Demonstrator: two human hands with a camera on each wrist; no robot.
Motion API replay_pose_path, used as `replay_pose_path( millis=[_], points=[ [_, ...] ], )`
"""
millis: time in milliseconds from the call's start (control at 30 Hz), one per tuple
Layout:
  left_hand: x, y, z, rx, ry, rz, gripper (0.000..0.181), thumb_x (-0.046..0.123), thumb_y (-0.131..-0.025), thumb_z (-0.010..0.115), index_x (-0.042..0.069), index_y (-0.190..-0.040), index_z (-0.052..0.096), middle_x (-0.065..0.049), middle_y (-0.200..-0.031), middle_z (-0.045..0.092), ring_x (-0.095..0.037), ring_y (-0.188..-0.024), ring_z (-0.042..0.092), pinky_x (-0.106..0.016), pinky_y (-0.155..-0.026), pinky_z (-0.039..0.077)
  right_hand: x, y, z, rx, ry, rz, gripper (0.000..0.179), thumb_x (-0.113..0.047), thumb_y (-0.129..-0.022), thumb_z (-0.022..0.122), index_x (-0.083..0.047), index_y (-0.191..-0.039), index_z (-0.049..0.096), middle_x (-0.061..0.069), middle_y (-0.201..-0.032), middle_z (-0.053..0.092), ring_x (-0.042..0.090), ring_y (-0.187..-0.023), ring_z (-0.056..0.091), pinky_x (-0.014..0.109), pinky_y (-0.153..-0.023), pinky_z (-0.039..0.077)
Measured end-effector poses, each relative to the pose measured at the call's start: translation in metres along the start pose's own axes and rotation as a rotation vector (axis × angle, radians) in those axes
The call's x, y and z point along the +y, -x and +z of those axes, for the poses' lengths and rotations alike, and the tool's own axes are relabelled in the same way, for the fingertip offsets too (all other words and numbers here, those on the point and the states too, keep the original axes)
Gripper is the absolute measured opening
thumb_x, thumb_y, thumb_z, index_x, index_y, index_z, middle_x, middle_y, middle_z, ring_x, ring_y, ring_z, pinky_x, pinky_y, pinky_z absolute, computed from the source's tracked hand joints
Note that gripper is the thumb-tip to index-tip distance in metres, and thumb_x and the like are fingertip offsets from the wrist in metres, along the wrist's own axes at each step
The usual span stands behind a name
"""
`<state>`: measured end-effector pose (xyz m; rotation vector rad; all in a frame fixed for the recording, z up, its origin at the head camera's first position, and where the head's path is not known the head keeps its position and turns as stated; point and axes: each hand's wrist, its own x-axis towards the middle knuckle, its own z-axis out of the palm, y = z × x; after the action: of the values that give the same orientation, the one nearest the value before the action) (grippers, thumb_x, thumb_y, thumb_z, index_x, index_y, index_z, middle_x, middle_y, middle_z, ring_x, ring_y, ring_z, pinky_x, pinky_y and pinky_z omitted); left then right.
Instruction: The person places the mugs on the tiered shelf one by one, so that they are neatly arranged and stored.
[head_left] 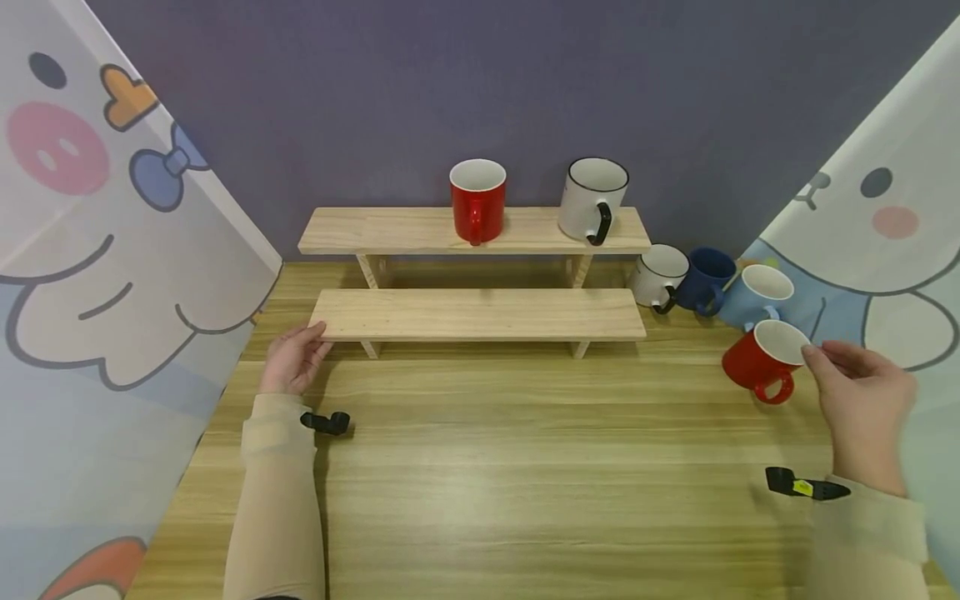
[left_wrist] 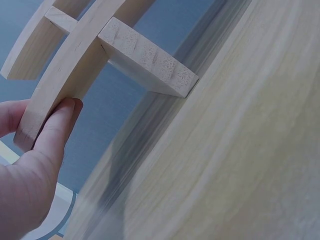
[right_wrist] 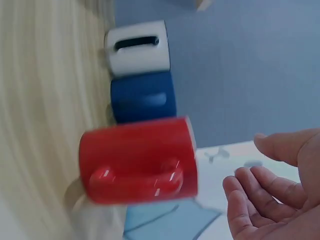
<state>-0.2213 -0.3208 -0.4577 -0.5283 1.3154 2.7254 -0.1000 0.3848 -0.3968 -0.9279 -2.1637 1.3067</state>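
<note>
My left hand [head_left: 295, 358] pinches the left end of the lower board of a two-tier wooden shelf [head_left: 480, 315]; in the left wrist view, thumb and fingers lie on opposite faces of the board [left_wrist: 75, 60]. My right hand [head_left: 862, 392] is beside the rim of a red mug [head_left: 757, 362] standing on the table at the right. In the right wrist view a gap separates the loosely bent fingers [right_wrist: 265, 192] from that red mug [right_wrist: 140, 162], and they hold nothing. Another red mug [head_left: 480, 200] and a white mug with black handle [head_left: 588, 200] stand on the upper tier.
Behind the near red mug, a white mug [head_left: 656, 275], a dark blue mug [head_left: 701, 279] and a light blue mug [head_left: 753, 296] stand in a row. Printed cartoon panels [head_left: 862, 200] border the table [head_left: 480, 467] on both sides, with a grey wall [head_left: 375, 100] behind.
</note>
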Motion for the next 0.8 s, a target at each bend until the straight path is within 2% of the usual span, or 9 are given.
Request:
replay_pose_path(
  millis=[167,267,333,367,433,600,633,667,800],
  points=[
    [0.0,0.0,0.0,-0.014,0.025,0.001,0.005,-0.003,-0.099,0.066,-0.003,-0.103,0.069,-0.013,-0.093,0.07,-0.018,-0.081,0.071,-0.022,-0.084,0.058,0.021,-0.004,-0.015,-0.033,0.022,0.114,0.036,-0.038,-0.089,0.081,-0.023,-0.12,0.069,-0.021,-0.091,0.057,-0.003,-0.085,0.05,0.005,-0.062,0.041],
    [0.0,-0.001,0.0,-0.01,0.024,0.004,0.005,-0.003,-0.098,0.066,-0.003,-0.103,0.069,-0.013,-0.094,0.07,-0.018,-0.083,0.071,-0.022,-0.085,0.058,0.031,-0.007,-0.021,-0.102,0.039,0.13,0.028,-0.043,-0.088,0.08,-0.029,-0.109,0.068,-0.024,-0.087,0.059,-0.001,-0.085,0.049,0.013,-0.066,0.04],
    [-0.001,-0.001,0.0,-0.01,0.026,0.006,0.006,-0.004,-0.098,0.066,-0.003,-0.103,0.068,-0.014,-0.095,0.07,-0.018,-0.085,0.071,-0.022,-0.086,0.057,0.038,-0.009,-0.024,-0.165,0.089,0.105,0.026,-0.046,-0.091,0.076,-0.028,-0.107,0.068,-0.027,-0.083,0.06,0.0,-0.085,0.048,0.02,-0.069,0.039],
    [-0.001,0.0,0.0,-0.01,0.024,0.006,0.006,-0.004,-0.099,0.065,-0.003,-0.104,0.068,-0.014,-0.096,0.07,-0.019,-0.085,0.071,-0.022,-0.087,0.057,0.041,-0.011,-0.025,-0.205,0.099,0.091,0.027,-0.046,-0.092,0.075,-0.026,-0.108,0.068,-0.028,-0.082,0.061,-0.002,-0.084,0.05,0.021,-0.07,0.039],
    [-0.001,0.0,0.0,-0.012,0.019,0.007,0.006,-0.003,-0.099,0.065,-0.003,-0.104,0.068,-0.014,-0.096,0.07,-0.018,-0.085,0.071,-0.022,-0.087,0.057,0.047,-0.014,-0.025,-0.295,0.144,0.061,0.043,-0.049,-0.095,0.07,-0.014,-0.119,0.068,-0.028,-0.08,0.063,-0.005,-0.081,0.052,0.029,-0.081,0.043],
    [-0.001,0.001,0.0,-0.023,0.029,0.006,0.007,-0.003,-0.099,0.065,-0.003,-0.105,0.068,-0.014,-0.095,0.07,-0.018,-0.084,0.071,-0.022,-0.085,0.058,0.056,-0.024,-0.02,-0.452,0.169,0.028,0.081,-0.052,-0.097,0.065,0.02,-0.132,0.052,-0.024,-0.082,0.065,-0.007,-0.075,0.063,0.017,-0.083,0.054],
    [-0.001,0.001,0.0,-0.025,0.03,0.007,0.007,-0.003,-0.099,0.065,-0.003,-0.105,0.068,-0.014,-0.095,0.07,-0.019,-0.085,0.071,-0.022,-0.085,0.058,0.057,-0.026,-0.019,-0.462,0.181,0.025,0.082,-0.052,-0.098,0.065,0.021,-0.131,0.052,-0.023,-0.082,0.065,-0.007,-0.074,0.064,0.011,-0.072,0.052],
    [-0.001,0.001,0.0,-0.026,0.03,0.007,0.007,-0.003,-0.099,0.065,-0.003,-0.105,0.068,-0.014,-0.095,0.07,-0.019,-0.085,0.071,-0.022,-0.086,0.058,0.058,-0.027,-0.017,-0.473,0.181,0.025,0.082,-0.052,-0.098,0.064,0.022,-0.131,0.052,-0.024,-0.082,0.064,-0.007,-0.074,0.064,0.009,-0.068,0.053],
    [-0.001,0.0,0.0,-0.025,0.026,0.013,0.007,-0.003,-0.099,0.066,-0.003,-0.106,0.066,-0.014,-0.098,0.07,-0.019,-0.089,0.071,-0.023,-0.088,0.057,0.059,-0.028,-0.015,-0.514,0.188,0.006,0.078,-0.053,-0.1,0.061,0.019,-0.128,0.057,-0.023,-0.086,0.064,-0.01,-0.077,0.063,0.009,-0.07,0.053]
  ],
)
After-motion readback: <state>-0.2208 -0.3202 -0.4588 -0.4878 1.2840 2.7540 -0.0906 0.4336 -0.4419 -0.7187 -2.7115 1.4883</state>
